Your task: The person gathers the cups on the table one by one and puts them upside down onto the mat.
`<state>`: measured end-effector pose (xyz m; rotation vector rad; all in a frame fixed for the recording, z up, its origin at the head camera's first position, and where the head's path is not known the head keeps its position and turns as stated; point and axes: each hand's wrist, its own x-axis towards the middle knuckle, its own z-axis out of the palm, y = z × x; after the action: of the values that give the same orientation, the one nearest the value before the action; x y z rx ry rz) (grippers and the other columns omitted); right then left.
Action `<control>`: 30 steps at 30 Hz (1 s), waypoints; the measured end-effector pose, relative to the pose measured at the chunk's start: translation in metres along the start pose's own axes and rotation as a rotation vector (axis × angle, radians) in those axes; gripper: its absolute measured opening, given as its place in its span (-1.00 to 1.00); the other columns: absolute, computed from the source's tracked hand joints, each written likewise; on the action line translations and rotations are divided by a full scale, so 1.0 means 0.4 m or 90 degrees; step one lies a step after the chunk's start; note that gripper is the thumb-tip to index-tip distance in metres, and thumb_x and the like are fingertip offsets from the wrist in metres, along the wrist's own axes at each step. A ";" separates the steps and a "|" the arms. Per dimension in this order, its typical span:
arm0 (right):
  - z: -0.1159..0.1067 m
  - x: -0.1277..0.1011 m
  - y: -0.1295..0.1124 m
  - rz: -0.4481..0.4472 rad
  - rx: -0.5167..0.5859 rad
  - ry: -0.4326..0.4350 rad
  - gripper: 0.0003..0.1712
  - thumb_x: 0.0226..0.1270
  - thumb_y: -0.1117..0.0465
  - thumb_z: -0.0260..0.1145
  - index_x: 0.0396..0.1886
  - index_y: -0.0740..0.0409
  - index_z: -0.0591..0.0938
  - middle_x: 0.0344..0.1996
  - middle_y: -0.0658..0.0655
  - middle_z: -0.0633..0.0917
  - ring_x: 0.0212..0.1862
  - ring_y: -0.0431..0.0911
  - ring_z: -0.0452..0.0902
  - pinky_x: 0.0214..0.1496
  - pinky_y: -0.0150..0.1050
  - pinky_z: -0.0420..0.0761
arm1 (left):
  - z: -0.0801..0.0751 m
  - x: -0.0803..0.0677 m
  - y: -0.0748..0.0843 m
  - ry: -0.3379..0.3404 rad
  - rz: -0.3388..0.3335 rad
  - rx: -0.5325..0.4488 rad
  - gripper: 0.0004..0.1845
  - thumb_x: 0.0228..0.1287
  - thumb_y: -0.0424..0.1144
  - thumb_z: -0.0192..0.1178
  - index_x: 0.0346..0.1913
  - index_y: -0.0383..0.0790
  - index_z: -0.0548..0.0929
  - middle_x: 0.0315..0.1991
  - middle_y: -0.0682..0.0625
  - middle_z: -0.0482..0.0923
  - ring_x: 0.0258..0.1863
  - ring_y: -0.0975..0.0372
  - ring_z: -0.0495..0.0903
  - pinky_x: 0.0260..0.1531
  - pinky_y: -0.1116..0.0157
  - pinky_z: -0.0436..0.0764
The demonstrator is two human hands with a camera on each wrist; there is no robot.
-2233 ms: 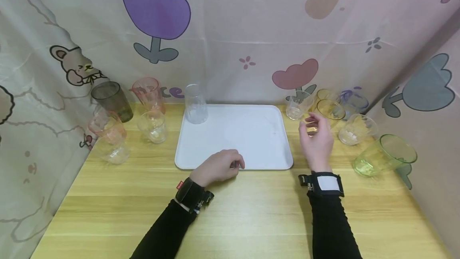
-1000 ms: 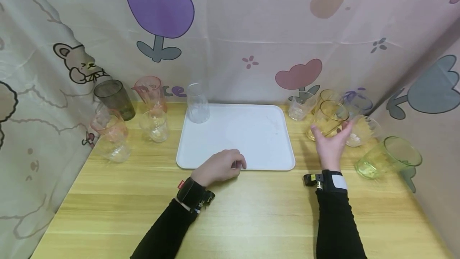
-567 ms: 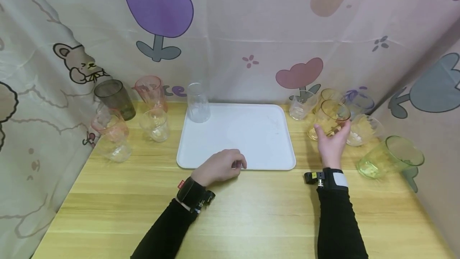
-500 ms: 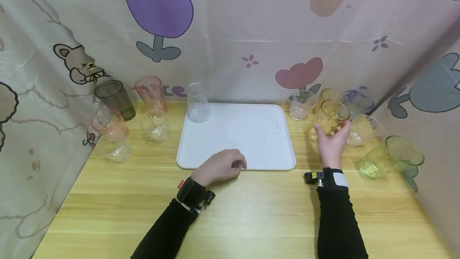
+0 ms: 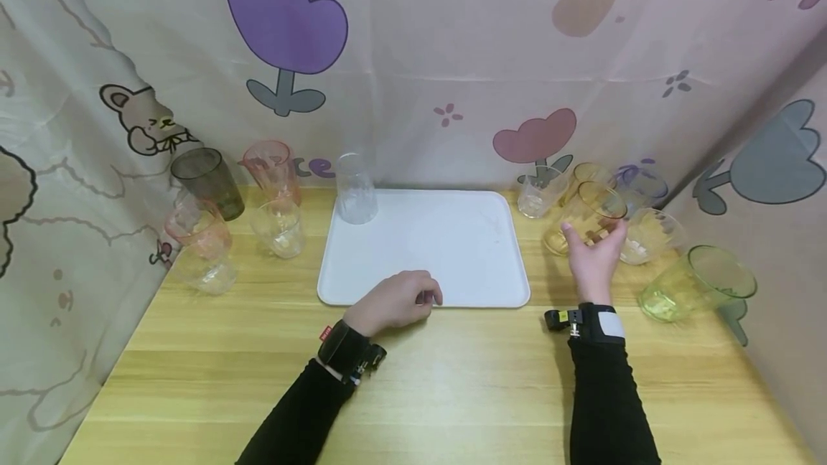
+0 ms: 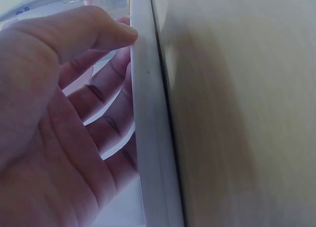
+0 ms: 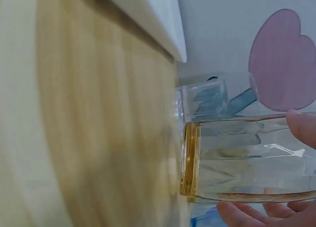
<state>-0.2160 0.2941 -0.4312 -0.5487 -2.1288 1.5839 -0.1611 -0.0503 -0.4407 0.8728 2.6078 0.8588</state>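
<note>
The amber cup (image 5: 584, 217) is now in my right hand (image 5: 596, 258), tilted and clear of the wood, just off the right edge of the white tray (image 5: 452, 285); the right wrist view shows its thick base (image 7: 189, 159) hanging apart from the table top (image 7: 98, 138), with a fingertip on the upper wall and others curled under the lower one. A couple of seconds ago this hand was loose and empty short of the cups, a second ago it had closed round the amber one where it stood, and since half a second ago the cup has shifted a little toward the tray, so I read this as the lift just begun and the carry toward the tray barely started. My left hand (image 5: 395, 300) has not moved through all of it: it rests at the tray's near rim, fingers loosely curled against the rim (image 6: 148, 138) and pinching nothing that I can see. The tray bears one clear tumbler (image 5: 356, 189) at its far left corner. Right of the held cup stand a small clear cup (image 5: 538, 192), another amber one behind, a clear one (image 5: 648, 235) and a green one (image 5: 694, 284); on the left are a smoky cup (image 5: 207, 181), pink ones (image 5: 270, 167) and clear ones (image 5: 279, 227), all as they were.
</note>
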 end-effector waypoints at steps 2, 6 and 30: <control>0.001 -0.003 -0.007 0.009 0.018 -0.002 -0.26 0.39 0.05 0.46 0.37 -0.14 0.21 0.29 -0.08 0.23 0.28 -0.05 0.31 0.12 -0.23 0.49 | -0.001 -0.002 0.002 0.000 0.001 -0.003 -0.80 0.33 -0.40 0.27 -0.10 -0.04 0.77 -0.25 0.20 0.55 -0.26 0.31 0.50 -0.21 0.38 0.56; 0.006 -0.012 -0.024 0.012 0.036 -0.004 -0.29 0.37 0.00 0.47 0.33 -0.12 0.25 0.29 -0.05 0.24 0.27 -0.05 0.33 0.11 -0.23 0.51 | -0.005 -0.004 0.008 0.002 0.002 -0.008 -0.81 0.33 -0.40 0.29 -0.11 -0.06 0.77 -0.27 0.19 0.53 -0.29 0.30 0.48 -0.23 0.36 0.54; 0.107 -0.134 -0.137 -0.062 0.155 -0.156 0.04 0.27 0.12 0.57 0.57 -0.02 0.12 0.07 -0.02 0.38 -0.11 -0.17 0.59 -0.14 -0.41 0.71 | -0.002 -0.003 0.011 0.020 0.000 0.024 -0.86 0.32 -0.33 0.32 -0.09 -0.10 0.74 -0.21 0.13 0.54 -0.26 0.31 0.49 -0.22 0.37 0.55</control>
<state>-0.1986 0.2159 -0.3951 -0.1759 -2.0515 1.9005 -0.1585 -0.0487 -0.4373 0.8758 2.6589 0.8337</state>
